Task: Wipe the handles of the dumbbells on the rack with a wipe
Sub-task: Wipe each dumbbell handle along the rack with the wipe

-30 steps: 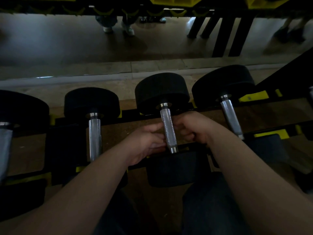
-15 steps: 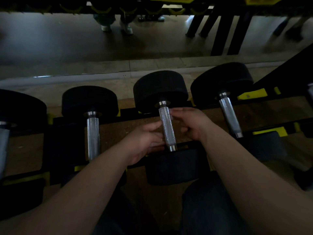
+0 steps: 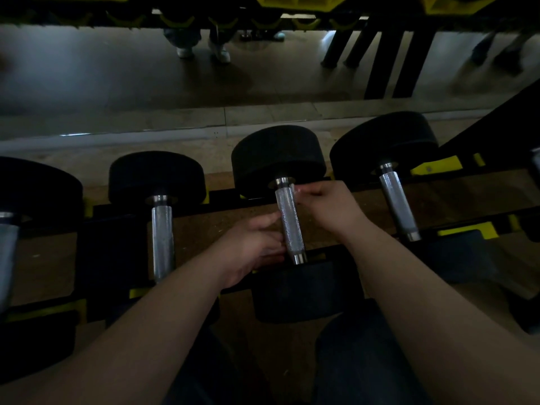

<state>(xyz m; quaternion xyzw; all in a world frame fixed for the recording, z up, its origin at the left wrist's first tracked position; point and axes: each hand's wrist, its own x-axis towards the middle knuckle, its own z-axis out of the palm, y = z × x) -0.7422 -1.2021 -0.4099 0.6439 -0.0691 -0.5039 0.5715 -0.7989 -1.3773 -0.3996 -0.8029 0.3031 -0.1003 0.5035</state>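
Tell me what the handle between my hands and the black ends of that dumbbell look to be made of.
The handle looks like bright metal, likely chromed steel: fine cross-hatched knurling glints, with a smooth polished collar at the near end. The far head is matte black with no shine, probably a rubber or urethane coating; the core is hidden.

four dumbbells [image 3: 8, 247] [image 3: 162, 235] [image 3: 289, 226] [image 3: 399, 206], one rack [image 3: 450, 229], two hands [image 3: 254, 247] [image 3: 330, 206], one wipe [image 3: 295, 189], two pale shoes [image 3: 185, 52] [image 3: 220, 55].
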